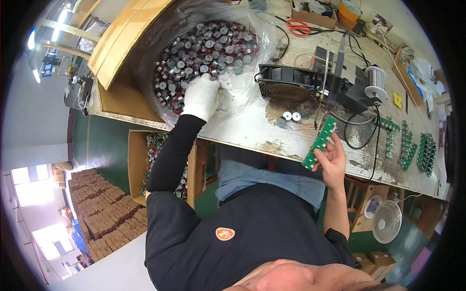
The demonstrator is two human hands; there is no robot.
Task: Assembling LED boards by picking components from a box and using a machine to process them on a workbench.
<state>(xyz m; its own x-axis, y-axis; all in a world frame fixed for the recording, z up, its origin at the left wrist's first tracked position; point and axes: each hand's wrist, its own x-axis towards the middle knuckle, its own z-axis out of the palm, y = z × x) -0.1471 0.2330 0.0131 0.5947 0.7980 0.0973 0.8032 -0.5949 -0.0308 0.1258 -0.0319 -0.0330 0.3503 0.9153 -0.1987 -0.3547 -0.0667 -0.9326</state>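
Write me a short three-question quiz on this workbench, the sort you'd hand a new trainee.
1. Which hand wears the white glove?
2. True or false: neither hand touches the green circuit board.
3. The clear plastic bag holds many: A) scissors; B) small round metal parts; C) table fans.

Key:
1. The left hand.
2. False; the right hand holds it.
3. B.

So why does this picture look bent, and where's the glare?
Head view: the fisheye lens bends the front edge of the table and leaves black corners; the windows at left blow out to white; the plastic bag catches highlights; the green circuit board looks fairly sharp.
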